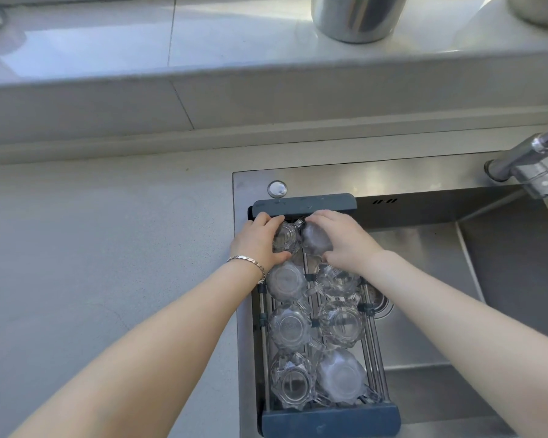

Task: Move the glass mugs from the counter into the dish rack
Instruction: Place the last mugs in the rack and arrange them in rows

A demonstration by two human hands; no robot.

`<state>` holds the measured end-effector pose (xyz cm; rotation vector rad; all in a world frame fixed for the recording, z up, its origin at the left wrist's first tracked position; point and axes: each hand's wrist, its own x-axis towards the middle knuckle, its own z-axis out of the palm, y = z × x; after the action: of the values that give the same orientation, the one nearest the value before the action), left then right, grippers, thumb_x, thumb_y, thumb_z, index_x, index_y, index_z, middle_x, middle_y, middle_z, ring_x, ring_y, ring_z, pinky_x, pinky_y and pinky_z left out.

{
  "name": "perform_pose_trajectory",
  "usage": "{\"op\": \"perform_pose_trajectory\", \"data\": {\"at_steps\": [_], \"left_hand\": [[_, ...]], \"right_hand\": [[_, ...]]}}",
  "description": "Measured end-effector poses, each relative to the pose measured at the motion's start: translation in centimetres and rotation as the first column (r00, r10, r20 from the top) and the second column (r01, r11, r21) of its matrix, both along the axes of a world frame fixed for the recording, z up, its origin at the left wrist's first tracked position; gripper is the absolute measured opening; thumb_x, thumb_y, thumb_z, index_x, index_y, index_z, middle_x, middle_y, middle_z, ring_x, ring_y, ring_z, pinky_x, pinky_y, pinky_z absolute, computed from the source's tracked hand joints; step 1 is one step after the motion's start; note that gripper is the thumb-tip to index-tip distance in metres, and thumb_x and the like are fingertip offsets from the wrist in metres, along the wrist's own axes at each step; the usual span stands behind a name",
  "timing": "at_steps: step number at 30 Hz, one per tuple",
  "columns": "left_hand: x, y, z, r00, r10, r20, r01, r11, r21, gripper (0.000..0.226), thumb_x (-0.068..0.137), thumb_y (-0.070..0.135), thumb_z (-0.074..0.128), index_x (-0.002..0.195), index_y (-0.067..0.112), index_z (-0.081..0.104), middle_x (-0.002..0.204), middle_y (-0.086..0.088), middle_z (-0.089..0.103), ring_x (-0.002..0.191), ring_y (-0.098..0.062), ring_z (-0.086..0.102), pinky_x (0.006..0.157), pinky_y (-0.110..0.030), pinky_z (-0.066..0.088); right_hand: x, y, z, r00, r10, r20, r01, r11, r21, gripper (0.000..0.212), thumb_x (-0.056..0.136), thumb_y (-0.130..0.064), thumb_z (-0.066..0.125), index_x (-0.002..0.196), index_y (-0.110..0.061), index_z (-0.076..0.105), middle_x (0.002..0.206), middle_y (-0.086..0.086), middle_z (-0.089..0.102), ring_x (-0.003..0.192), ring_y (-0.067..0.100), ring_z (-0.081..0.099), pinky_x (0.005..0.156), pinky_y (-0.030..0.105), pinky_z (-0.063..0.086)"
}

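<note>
- The grey surface (92, 248) fills the left half and runs up to the left edge of the sink.
- A pale sill (234, 77) crosses the top, one step above the surface.
- The steel sink (456, 263) takes the right half, set into the surface.
- The rack (329, 418), dark blue at both ends with metal rods between, lies along the sink's left side from the near rim to the far rim.
- Two steel pots (358, 17) stand on the sill, one near the middle and one at the right corner, both cut off by the top edge.
- A chrome faucet (525, 165) comes in from the right at the sink's back rim, its head over the basin.
- Eight glass mugs (290, 325) are in the rack, bottoms up, in two columns of four; the six nearer ones sit close together.
- The left mug (285, 237) and right mug (315, 240) make the far row, side by side just before the rack's far end bar; I cannot tell whether they rest on the rods.
- The left grip (257, 240) is clamped on the left mug, fingers curled over its far side, thumb on its near side.
- The right grip (345, 240) is clamped on the right mug the same way.
- A silver bracelet (250, 263) circles the left wrist.
- A round metal cap (277, 188) sits in the sink's back rim, just beyond the rack.
</note>
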<state>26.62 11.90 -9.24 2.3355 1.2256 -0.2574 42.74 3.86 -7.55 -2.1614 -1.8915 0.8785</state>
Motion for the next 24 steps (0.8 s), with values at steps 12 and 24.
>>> {"op": "perform_pose_trajectory", "data": {"at_steps": [12, 24], "left_hand": [[0.2, -0.3, 0.2, 1.000, -0.008, -0.028, 0.008, 1.000, 0.017, 0.075, 0.080, 0.042, 0.066, 0.143, 0.025, 0.028, 0.135, -0.002, 0.042, 0.120, -0.023, 0.044, 0.089, -0.038, 0.050], [0.5, -2.7, 0.6, 0.993, 0.118, 0.024, -0.119, 0.992, 0.038, 0.066, 0.088, 0.029, 0.060, 0.144, 0.019, 0.026, 0.151, -0.006, 0.023, 0.131, -0.027, 0.037, 0.103, -0.039, 0.042]], "right_hand": [[-2.3, -1.9, -2.5, 0.743, -0.650, -0.157, 0.647, 0.758, -0.081, 0.083, 0.072, -0.037, 0.074, 0.138, -0.015, 0.030, 0.134, 0.016, 0.044, 0.121, 0.032, 0.046, 0.100, 0.039, 0.040], [-0.8, -3.4, -2.0, 0.745, -0.562, -0.358, 0.532, 0.826, -0.189, 0.076, 0.084, -0.029, 0.063, 0.144, -0.025, 0.018, 0.149, 0.004, 0.035, 0.134, 0.025, 0.036, 0.108, 0.037, 0.032]]}}
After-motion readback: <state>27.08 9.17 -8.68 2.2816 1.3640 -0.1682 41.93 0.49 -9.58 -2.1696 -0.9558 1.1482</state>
